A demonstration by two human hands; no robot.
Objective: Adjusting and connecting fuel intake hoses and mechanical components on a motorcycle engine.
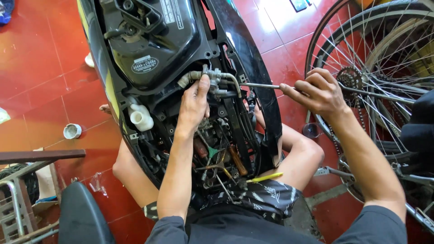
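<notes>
I look down into the opened body of a black scooter [153, 49]. My left hand [193, 104] grips a small metal fitting with hoses [216, 79] below the black tank. My right hand [316, 92] is closed on the handle of a long screwdriver; the long screwdriver's shaft [257, 85] runs left to the fitting. Several tools, a brown-handled one [236, 159] and a yellow one [264, 177], lie in the frame near my knees.
A bicycle wheel with spokes and chain [379, 58] stands at the right. A white cap [72, 131] lies on the red tiled floor at the left. A black seat [81, 212] and a metal rack [18, 203] occupy the lower left. A white tube end [140, 117] protrudes inside the scooter.
</notes>
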